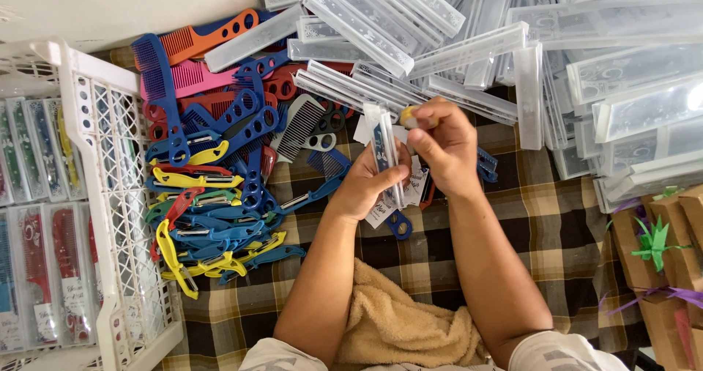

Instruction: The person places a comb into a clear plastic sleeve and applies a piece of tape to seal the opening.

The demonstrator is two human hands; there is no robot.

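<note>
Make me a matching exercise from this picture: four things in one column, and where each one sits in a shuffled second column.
Things
1. white plastic crate
2. clear plastic cases
3. tan towel
4. brown boxes with ribbon

Places
A. lower right edge
B. between the person's forearms
C. piled along the top and right
D. left edge, with packed combs inside

Pairs: 1-D, 2-C, 3-B, 4-A

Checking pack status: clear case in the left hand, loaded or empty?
Loaded. The clear case in the left hand shows a blue item inside through its wall; which item, cannot tell. The right hand pinches something yellow at its top.
</note>
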